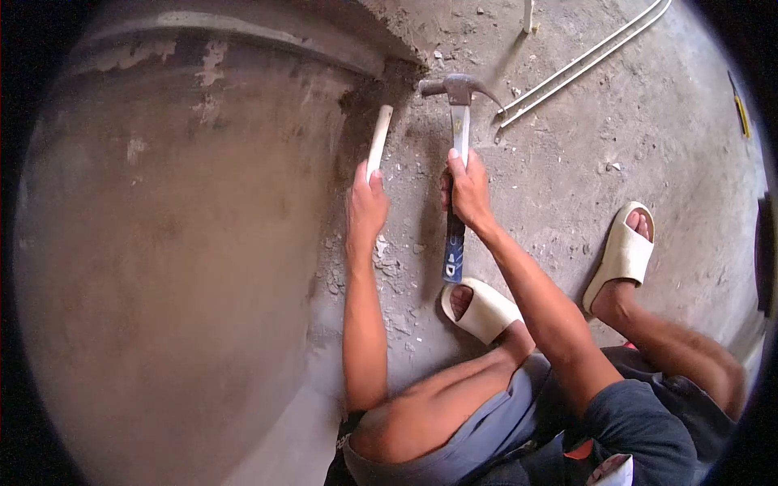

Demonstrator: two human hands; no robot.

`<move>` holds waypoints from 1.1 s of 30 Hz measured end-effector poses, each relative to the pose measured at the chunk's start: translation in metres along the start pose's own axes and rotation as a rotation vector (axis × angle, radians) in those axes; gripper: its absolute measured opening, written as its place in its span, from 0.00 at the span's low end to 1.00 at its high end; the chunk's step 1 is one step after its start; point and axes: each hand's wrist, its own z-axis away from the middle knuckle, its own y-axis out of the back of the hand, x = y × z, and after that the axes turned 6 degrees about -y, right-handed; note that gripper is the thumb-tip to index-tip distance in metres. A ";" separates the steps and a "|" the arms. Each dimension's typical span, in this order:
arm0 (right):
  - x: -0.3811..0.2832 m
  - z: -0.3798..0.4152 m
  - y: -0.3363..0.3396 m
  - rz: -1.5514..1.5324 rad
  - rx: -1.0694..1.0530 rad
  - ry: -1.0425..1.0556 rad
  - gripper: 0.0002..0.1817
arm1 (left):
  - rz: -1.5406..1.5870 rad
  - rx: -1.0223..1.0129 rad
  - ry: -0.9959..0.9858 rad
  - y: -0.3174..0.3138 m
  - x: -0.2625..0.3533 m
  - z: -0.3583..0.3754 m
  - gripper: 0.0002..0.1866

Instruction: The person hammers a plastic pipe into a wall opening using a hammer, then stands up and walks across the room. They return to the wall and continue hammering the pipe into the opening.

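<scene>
My left hand (367, 209) is wrapped round a pale, rod-like piece (379, 139), which sticks up out of the fist beside the wall's corner. To its right, my right hand (469, 188) grips a claw hammer (460, 121) partway along its handle. The hammer's dark blue grip end hangs below the hand, near my sandal. Its head points up the view, with the striking face to the left and the claw curving right. The hammer and the pale piece are apart.
A brown wall (186, 235) fills the left side. On the rough concrete floor (551, 178) lie rubble (389, 267) and a long pale metal frame (583, 65). A yellow tool (741, 116) is at the far right. My sandalled feet (486, 312) are on the floor.
</scene>
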 end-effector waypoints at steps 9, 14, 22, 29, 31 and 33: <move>0.005 -0.007 -0.020 0.253 0.099 0.058 0.22 | -0.023 -0.039 -0.045 0.005 -0.016 -0.054 0.20; 0.002 -0.008 -0.025 0.267 0.076 0.027 0.23 | -0.053 -0.053 -0.048 0.010 -0.014 -0.055 0.19; -0.021 0.013 -0.062 -0.142 0.141 -0.054 0.22 | -0.143 -0.112 0.010 0.013 -0.011 -0.059 0.19; -0.002 -0.029 -0.037 0.299 0.098 -0.006 0.25 | -0.130 -0.065 -0.029 0.006 -0.007 -0.065 0.19; -0.009 -0.009 -0.044 -0.126 0.168 -0.006 0.22 | -0.142 -0.087 0.004 0.007 -0.006 -0.058 0.19; -0.014 0.000 -0.061 -0.398 0.296 0.010 0.21 | -0.128 -0.096 -0.004 0.006 -0.010 -0.060 0.18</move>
